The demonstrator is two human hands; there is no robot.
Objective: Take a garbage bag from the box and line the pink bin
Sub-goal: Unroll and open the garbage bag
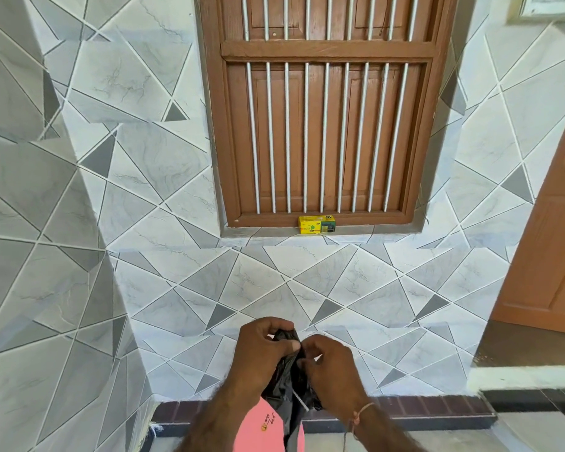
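Left third of the frame: a wall of grey and white geometric tiles (62, 207), with a projecting tiled corner running down toward the lower left.

Lower centre, left side: the left hand (263, 349) is closed, thumb pressed against fingers, pinching the upper edge of a crumpled black plastic garbage bag (289, 383). The bag hangs down from both hands over a pink plastic bin (261, 429), of which only part shows between the forearms at the bottom edge; a small printed mark is visible on its pink surface.

Centre: a brown wooden window with vertical metal bars (323, 125) fills the upper middle. On its sill stands a small yellow cardboard box with a green and dark print (317, 224), well apart from the hands.

Lower centre, right side: the right hand (331, 367) is likewise clamped on the bag, just beside the left hand. A thin thread band circles that wrist.

Right edge: an orange-brown wooden door (552, 239).
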